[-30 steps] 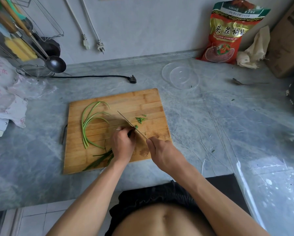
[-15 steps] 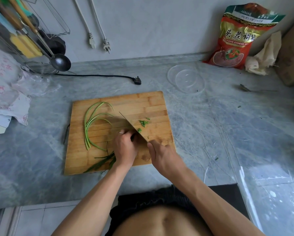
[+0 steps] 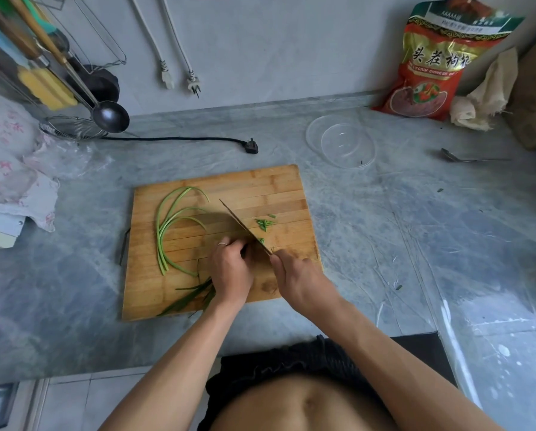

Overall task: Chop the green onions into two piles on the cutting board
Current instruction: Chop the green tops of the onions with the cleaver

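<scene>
Grey marble desk (image 3: 369, 244) against a grey wall, wooden cutting board (image 3: 260, 188) at frame centre. Left hand (image 3: 231, 269), ring on one finger, has its fingers curled down over a bunch of green onions (image 3: 195, 295) at the board's lower middle; dark leaf ends stick out lower left of the wrist. Right hand (image 3: 301, 279) fingers wrapped around a knife (image 3: 245, 227) handle, blade angled toward upper left, edge just beside the left knuckles. Small pile of cut pieces (image 3: 264, 223) right of the blade. Loose uncut curved stalks (image 3: 167, 231) lie on the board's left part, apart from the hands. Clear plastic bowl (image 3: 343, 144) upper right of the board, red snack bag (image 3: 440, 60) leaning on the wall, spoon (image 3: 465, 157) far right, black plug (image 3: 251, 146) above the board, ladle (image 3: 109, 115) upper left.
</scene>
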Motion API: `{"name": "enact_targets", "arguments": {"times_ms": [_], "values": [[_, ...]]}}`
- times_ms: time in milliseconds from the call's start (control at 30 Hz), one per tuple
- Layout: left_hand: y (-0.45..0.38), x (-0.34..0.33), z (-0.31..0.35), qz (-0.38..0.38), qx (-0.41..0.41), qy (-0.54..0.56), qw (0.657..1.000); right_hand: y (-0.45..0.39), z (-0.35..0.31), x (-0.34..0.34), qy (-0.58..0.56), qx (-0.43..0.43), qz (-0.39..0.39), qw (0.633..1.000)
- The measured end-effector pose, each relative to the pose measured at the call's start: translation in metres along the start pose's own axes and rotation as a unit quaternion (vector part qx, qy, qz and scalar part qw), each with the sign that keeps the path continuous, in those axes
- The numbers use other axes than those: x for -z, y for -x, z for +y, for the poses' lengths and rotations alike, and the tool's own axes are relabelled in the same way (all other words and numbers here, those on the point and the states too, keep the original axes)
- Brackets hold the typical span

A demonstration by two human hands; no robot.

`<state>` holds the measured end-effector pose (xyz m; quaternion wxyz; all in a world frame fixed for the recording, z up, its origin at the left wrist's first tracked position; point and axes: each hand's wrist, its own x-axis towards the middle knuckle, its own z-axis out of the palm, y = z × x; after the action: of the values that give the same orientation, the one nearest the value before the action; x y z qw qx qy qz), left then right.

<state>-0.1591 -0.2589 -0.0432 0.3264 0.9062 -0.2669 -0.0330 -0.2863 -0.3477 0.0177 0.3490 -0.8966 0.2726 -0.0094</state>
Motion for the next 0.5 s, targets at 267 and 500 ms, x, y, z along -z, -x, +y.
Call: {"name": "enact_targets", "arguments": {"times_ms": [267,500], "values": [[0.003,0.0,0.001,0.007,-0.006,-0.003,1.0,0.008,0.007,0.009,-0.021,-0.004,-0.014,1.0],[0.004,0.004,0.001,0.012,-0.049,0.02,0.999,-0.023,-0.003,0.015,-0.057,-0.026,-0.012,0.998]]}}
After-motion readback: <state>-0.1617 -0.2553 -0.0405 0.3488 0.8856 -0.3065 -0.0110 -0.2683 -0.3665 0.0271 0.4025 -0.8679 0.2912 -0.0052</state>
